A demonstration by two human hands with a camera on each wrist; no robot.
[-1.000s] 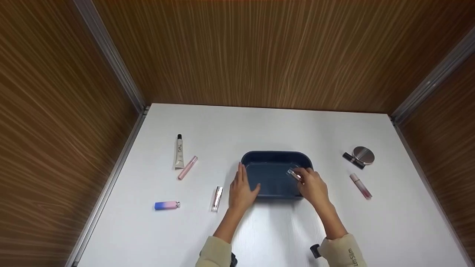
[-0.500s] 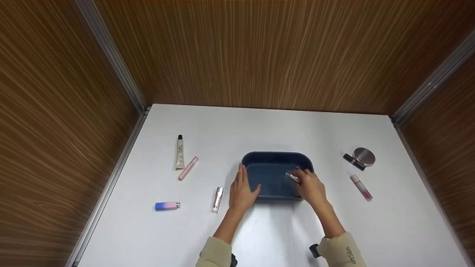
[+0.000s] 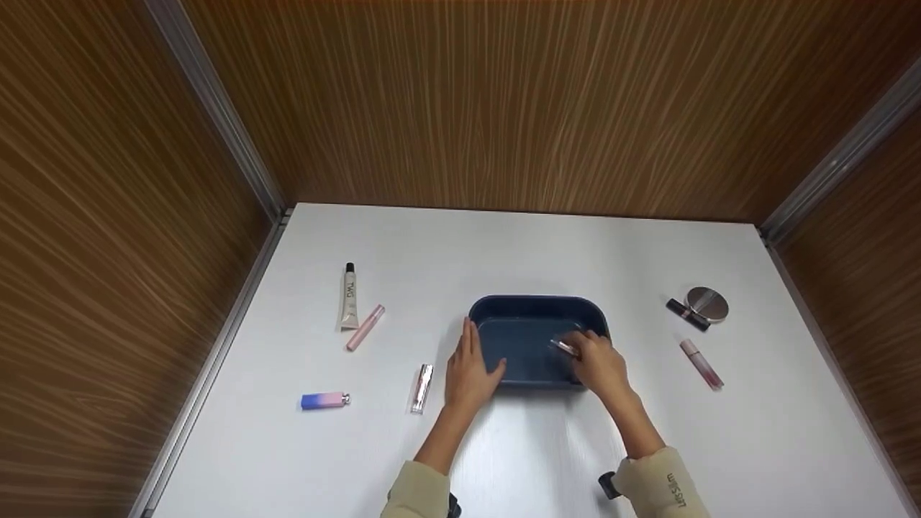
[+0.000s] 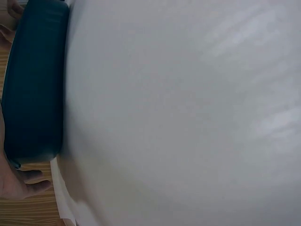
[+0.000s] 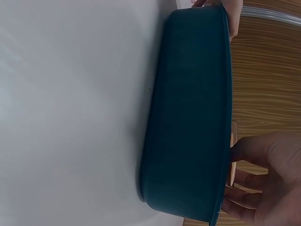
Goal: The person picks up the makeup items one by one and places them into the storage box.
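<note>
Our left hand (image 3: 469, 375) lies straight-fingered against the blue bin (image 3: 514, 345), and the slim tube (image 3: 564, 347) our right hand (image 3: 601, 365) pinches could slip if gripped loosely

You have a blue bin (image 5: 188, 103) that looks like smooth plastic, low sheen outside. Slim tube (image 3: 564, 347) in your right hand (image 3: 603, 365): shiny, partly clear. Your sleeves (image 3: 419, 491): matt cloth. Silver tube (image 3: 422, 388): glossy, metallic-looking. Round compact (image 3: 708, 303): polished, metallic. White tabletop (image 3: 532, 252): smooth, soft gloss. Panels (image 3: 504, 108) around you: wood grain. 2 corner rails (image 3: 838, 162): dull metal.
</note>
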